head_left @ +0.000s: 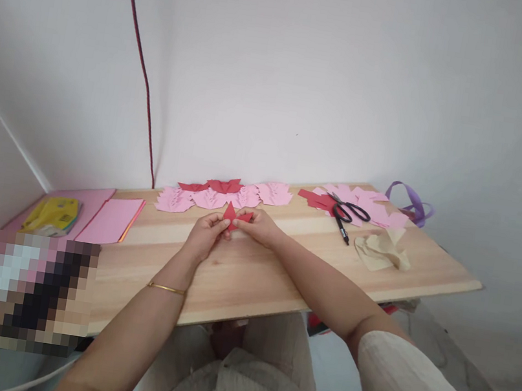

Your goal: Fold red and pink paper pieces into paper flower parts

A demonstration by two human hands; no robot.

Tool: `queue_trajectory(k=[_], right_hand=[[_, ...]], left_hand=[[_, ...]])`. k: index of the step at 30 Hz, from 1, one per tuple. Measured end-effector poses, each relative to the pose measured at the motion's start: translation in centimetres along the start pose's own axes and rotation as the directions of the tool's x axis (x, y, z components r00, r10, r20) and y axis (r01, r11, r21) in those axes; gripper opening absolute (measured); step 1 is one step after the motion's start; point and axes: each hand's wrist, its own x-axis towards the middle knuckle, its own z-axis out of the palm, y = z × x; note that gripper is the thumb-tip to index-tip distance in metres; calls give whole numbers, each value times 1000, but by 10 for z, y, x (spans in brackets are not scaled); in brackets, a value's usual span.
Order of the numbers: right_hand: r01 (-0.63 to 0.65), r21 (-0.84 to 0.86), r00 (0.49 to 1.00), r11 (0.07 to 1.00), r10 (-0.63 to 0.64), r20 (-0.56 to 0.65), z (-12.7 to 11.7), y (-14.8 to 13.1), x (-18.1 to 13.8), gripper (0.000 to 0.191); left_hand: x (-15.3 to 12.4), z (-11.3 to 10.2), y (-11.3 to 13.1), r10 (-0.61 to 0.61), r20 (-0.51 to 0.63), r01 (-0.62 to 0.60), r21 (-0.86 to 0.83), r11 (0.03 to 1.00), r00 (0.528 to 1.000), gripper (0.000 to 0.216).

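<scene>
A small folded piece of red paper (231, 211) is held just above the wooden table, one point of it sticking up. My left hand (209, 230) pinches its left side between thumb and fingers. On the other side, my right hand (259, 226) grips the right part of the same paper, thumbs nearly meeting. Behind my hands lies a row of pink cut-paper pieces (211, 198) with jagged edges. Two folded red paper pieces (224, 185) rest at the back of that row.
Black-handled scissors (349, 212) and a black pen (341, 229) lie by pink scraps (381, 210) at right, near crumpled tan paper (383, 250) and a purple ribbon (412, 202). Pink sheets (110, 220) and a yellow packet (52, 215) lie left. A dark red cable (140, 50) hangs down the wall.
</scene>
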Motion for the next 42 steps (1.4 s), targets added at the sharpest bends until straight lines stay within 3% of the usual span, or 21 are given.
queue_trajectory(k=[3, 8, 14, 20, 26, 31, 42], right_hand=[[12, 21, 1000, 1000, -12, -28, 1, -3, -1, 31], [31, -35, 999, 999, -32, -23, 1, -2, 0, 29], [67, -95, 997, 993, -70, -30, -1, 0, 0, 29], [53, -181, 996, 982, -66, -66, -3, -3, 1, 31], [22, -88, 987, 996, -36, -156, -7, -5, 3, 33], [-49, 45, 995, 998, 53, -89, -2, 1, 2, 37], [1, 32, 1000, 999, -1, -16, -2, 11, 5, 27]], left_hand=[[-1, 0, 0, -10, 45, 8, 52, 999, 999, 22], [-1, 0, -2, 27, 7, -27, 124, 992, 1000, 24], [0, 2, -1, 25, -3, -24, 82, 996, 1000, 23], [0, 0, -2, 72, -17, -68, 184, 981, 997, 25], [1, 0, 0, 79, -54, -67, 187, 980, 995, 22], [0, 2, 2, 64, -66, -56, 126, 990, 996, 24], [0, 2, -2, 39, -4, -36, 247, 968, 999, 25]])
